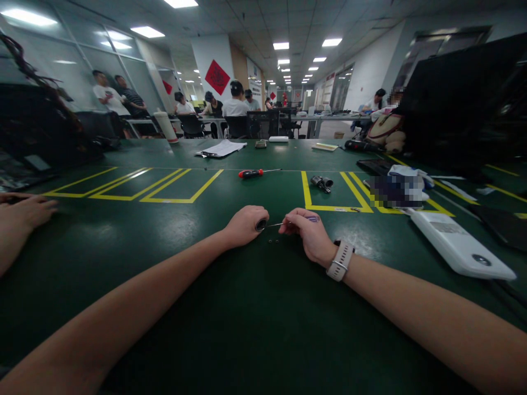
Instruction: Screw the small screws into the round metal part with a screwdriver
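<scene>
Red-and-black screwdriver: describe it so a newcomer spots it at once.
On the green table, look past the left hand and right hand. Between the yellow tape outlines lies the screwdriver, thin shaft pointing right. Its red-and-black handle sets it apart from the dark metallic part nearby.

A thin shaft [275, 224] bars my way between left hand [246, 225] and right hand [308, 235]. Nearer, past two tiny pieces [270, 241], I have bare tabletop [263, 329].
</scene>
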`<state>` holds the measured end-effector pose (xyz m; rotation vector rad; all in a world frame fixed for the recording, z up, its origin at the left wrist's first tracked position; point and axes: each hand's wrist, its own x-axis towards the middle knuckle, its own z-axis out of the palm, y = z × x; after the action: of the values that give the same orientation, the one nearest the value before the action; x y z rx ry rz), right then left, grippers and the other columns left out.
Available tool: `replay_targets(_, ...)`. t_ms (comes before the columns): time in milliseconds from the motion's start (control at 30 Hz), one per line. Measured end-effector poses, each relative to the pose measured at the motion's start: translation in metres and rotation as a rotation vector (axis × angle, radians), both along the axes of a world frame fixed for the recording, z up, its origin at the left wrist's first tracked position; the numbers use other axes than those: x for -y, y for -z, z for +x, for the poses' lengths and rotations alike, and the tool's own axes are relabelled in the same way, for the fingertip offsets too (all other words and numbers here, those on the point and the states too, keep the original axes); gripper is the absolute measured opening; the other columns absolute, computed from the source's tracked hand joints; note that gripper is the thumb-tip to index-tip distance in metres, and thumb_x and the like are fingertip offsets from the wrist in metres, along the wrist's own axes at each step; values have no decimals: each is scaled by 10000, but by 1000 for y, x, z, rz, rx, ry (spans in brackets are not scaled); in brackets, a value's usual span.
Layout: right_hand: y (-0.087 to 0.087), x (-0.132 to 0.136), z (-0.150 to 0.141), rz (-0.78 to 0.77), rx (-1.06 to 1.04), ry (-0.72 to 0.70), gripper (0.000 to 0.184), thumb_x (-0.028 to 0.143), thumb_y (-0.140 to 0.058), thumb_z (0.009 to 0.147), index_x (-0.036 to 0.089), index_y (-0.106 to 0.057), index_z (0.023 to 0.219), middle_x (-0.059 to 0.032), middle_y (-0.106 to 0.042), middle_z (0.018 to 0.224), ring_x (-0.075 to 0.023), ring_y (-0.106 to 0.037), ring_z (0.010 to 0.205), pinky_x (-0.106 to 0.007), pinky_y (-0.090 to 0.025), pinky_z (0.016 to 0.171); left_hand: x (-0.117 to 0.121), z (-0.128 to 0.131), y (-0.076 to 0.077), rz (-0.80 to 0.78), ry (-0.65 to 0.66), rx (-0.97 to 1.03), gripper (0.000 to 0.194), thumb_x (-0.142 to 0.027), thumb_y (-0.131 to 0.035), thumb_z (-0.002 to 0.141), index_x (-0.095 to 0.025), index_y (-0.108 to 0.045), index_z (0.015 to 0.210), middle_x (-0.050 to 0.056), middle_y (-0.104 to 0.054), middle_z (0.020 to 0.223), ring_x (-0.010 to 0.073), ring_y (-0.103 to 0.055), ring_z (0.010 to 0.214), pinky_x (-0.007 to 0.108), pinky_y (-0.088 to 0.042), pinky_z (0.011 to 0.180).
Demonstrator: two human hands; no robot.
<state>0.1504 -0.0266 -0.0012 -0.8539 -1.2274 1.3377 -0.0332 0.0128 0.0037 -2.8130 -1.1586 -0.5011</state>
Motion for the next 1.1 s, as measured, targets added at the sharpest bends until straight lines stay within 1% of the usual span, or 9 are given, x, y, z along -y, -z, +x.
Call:
replay_targets(300,0,0,0,62,90,143,214,299,-588,720,188,-534,546,33,-518,501,-117,-480,515,-265,-366,547,5,3,-3,52,-62,-39,93,-111,-467,740,-164,-543,728,37,-560,723,177,-515,697,305,-397,663)
replay_targets(400,3,-2,1,98,131,199,183,315,-605,725,193,-545,603,26,-524,566,-127,-476,565,-273,-369,577,4,3,-2,7,-145,33,69,-118,-501,719,-173,-541,723,33,-574,738,177,-528,715,302,-405,672)
replay_targets(500,9,-7,2,130,175,269,133,334,-601,739,205,-572,756,6,-564,722,-146,-513,675,-284,-392,640,0,0,1,7,-265,114,32,-164,-502,742,-172,-531,731,41,-575,739,182,-530,695,299,-405,619)
replay_targets(633,17,-14,1,149,275,265,190,374,-527,796,213,-580,880,-29,-594,874,-178,-548,823,-315,-410,747,-6,-4,3,20,-407,264,114,-281,-533,763,-170,-508,771,36,-558,745,178,-523,677,294,-403,588)
replay_targets(800,15,-29,-10,172,490,141,143,287,-571,781,226,-597,908,-39,-593,906,-212,-534,893,-384,-383,826,-12,-6,6,13,-483,441,207,-293,-578,735,-170,-491,877,32,-550,830,173,-523,749,306,-432,678)
replay_targets(900,7,-30,-18,227,581,-39,123,233,-575,788,218,-613,904,-49,-612,918,-219,-558,895,-417,-396,839,-14,-9,7,39,-494,489,201,-347,-545,779,-171,-494,861,39,-550,847,177,-523,779,309,-434,705)
replay_targets(1033,-4,1,-15,348,630,-312,148,212,-563,809,240,-624,941,-29,-647,988,-196,-600,933,-391,-428,883,-12,-15,1,169,-502,499,289,-463,-539,786,-175,-529,806,52,-568,841,201,-515,833,340,-413,773)
replay_targets(1067,-7,13,-11,388,643,-382,162,208,-556,817,243,-620,962,-28,-651,1016,-195,-603,966,-400,-406,933,-10,-17,-2,183,-500,493,305,-480,-540,783,-176,-537,792,54,-573,837,204,-512,841,346,-407,788)
replay_targets(1100,-9,27,-6,492,684,-476,201,208,-515,846,232,-593,1030,-49,-636,1088,-204,-575,1057,-425,-360,996,-8,-18,-5,171,-496,496,316,-489,-535,785,-174,-542,787,56,-576,838,202,-512,842,342,-408,786)
